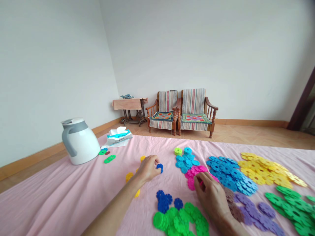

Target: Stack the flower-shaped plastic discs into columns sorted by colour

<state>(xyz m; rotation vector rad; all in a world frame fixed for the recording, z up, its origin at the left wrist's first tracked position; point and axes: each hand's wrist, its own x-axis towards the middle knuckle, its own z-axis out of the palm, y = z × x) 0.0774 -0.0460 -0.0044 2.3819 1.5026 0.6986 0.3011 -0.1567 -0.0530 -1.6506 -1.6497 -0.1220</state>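
Note:
My left hand (pixel 148 168) is closed in a pinch on a dark blue snowflake disc (pixel 159 168), a small notched plastic piece with a hole in the middle. Yellow discs (pixel 129 177) lie beside and partly behind that wrist. My right hand (pixel 211 195) is curled over the pink discs (pixel 194 172), its fingertips down among them. Whether a disc is between those fingers is hidden. Light blue discs (pixel 187 162) sit just beyond the pink ones. Nearer to me are a few dark blue discs (pixel 162 201) and a bright green heap (pixel 180 219).
To the right spread piles of blue (pixel 228 173), yellow (pixel 268 168), purple (pixel 256 211), brown (pixel 235 206) and green discs (pixel 290 206). A white jug (pixel 82 144) and a tissue pack (pixel 119 137) stand at the left on the pink cloth (pixel 61 200). Two wooden armchairs (pixel 194 111) are beyond.

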